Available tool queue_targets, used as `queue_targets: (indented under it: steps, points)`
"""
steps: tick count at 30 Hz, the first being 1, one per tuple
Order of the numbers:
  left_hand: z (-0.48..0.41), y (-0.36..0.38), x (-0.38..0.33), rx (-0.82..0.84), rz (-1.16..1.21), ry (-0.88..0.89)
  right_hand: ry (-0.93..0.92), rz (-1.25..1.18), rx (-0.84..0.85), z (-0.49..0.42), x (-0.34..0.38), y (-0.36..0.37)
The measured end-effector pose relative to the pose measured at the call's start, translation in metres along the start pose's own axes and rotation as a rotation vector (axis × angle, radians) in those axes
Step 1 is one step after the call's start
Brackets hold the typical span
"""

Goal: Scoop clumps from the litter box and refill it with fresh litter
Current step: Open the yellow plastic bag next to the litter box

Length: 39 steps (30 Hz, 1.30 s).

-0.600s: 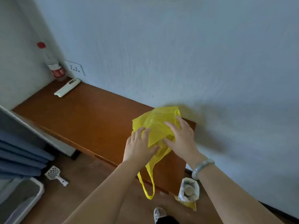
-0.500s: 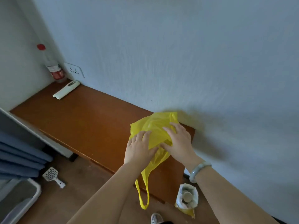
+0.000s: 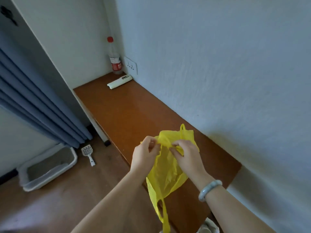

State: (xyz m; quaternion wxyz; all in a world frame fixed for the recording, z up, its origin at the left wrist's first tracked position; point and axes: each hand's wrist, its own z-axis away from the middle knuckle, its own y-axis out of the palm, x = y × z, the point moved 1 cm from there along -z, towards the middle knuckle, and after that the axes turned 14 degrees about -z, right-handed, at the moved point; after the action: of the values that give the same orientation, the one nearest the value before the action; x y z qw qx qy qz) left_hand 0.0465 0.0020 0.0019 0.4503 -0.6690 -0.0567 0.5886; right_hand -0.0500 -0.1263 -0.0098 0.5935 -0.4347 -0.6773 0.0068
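A thin yellow plastic bag [image 3: 166, 175] hangs over the near end of a brown wooden desk [image 3: 131, 111]. My left hand [image 3: 145, 154] pinches the bag's upper edge on the left. My right hand [image 3: 186, 157], with a pale bangle on its wrist, pinches the same edge on the right. One bag handle sticks up behind my hands and another dangles below. On the floor at the left sits a white litter box [image 3: 50, 167] with grey litter, and a white slotted scoop [image 3: 88, 153] lies beside it.
Blue curtains [image 3: 33, 98] hang at the left above the litter box. At the desk's far end stand a red-capped bottle [image 3: 114, 59] and a white remote [image 3: 119, 81], under a wall socket [image 3: 132, 65]. A white bag's top [image 3: 208, 227] shows on the floor at the bottom edge.
My hands went from resting on the bag to pinching its upper edge, lifted off the desk. The view swung left, so the litter box and curtains now show fully.
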Motion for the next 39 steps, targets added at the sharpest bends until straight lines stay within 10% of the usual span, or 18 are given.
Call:
queue_targets:
  steps: [18, 39]
  points:
    - [0.069, -0.232, 0.240, -0.358, -0.415, -0.165, -0.114, -0.274, 0.538, -0.021, 0.189, 0.273]
    - [0.004, -0.365, 0.471, -0.207, -0.381, -0.472, -0.001, -0.285, 0.767, -0.072, 0.233, 0.578]
